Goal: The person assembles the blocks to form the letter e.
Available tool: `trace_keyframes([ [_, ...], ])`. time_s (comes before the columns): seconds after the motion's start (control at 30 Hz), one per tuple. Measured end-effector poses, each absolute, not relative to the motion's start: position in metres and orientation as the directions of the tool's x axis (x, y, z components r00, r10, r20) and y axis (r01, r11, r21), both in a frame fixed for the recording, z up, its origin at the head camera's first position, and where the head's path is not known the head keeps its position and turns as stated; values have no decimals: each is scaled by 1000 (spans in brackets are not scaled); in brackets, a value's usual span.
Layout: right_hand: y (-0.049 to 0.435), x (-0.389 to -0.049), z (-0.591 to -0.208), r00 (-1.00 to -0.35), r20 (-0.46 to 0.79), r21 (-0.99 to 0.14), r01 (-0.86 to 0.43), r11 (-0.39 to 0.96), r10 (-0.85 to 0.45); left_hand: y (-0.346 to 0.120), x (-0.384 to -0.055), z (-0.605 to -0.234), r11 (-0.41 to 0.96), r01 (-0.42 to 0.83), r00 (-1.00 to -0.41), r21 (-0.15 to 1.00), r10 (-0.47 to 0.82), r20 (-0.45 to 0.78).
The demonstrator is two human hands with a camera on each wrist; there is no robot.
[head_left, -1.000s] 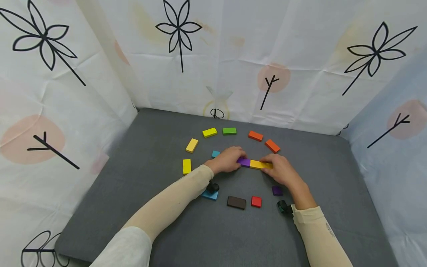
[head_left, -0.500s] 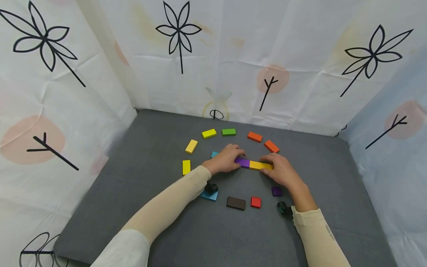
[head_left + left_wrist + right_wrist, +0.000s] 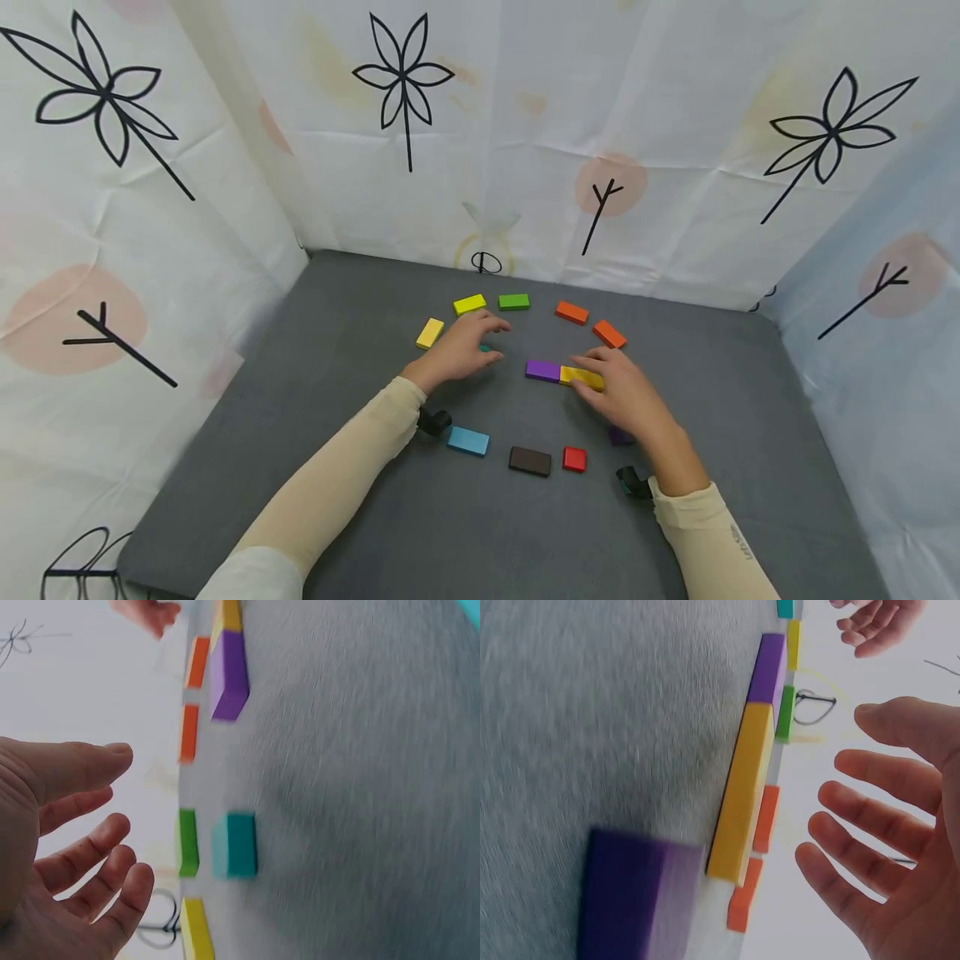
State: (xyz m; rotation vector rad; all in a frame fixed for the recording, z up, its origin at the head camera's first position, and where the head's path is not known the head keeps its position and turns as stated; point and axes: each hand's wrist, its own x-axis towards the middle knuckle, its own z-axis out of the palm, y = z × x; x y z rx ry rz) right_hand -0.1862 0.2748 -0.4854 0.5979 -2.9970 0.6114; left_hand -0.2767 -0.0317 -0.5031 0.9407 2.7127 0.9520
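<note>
Fingers [image 3: 94, 844] parted on both hands! On the front-edge side of the bench [image 3: 450, 542], a light blue block [image 3: 468, 442], a dark brown block [image 3: 530, 461] and a red block [image 3: 574, 459]. Further in, the right hand [image 3: 624, 392] hangs just beside the golden block [image 3: 742, 791], which butts end-to-end against the purple block [image 3: 542, 371]; the left hand [image 3: 456, 350] hovers near a teal block [image 3: 240, 846]. Nearer the far edge, a green block [image 3: 513, 302] and two orange blocks [image 3: 572, 312]!
</note>
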Motion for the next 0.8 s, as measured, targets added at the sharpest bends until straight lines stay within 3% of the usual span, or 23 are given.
trace_keyframes([
  [0.2,264,-185,-491,-918,80,-359,-389,848,-388,-52,-283,-504,608,452,-832,652,551,63],
  [0.8,256,-185,-503,-916,51,-345,-391,853,-399,-52,-291,-525,689,433,-831,581,555,-39],
])
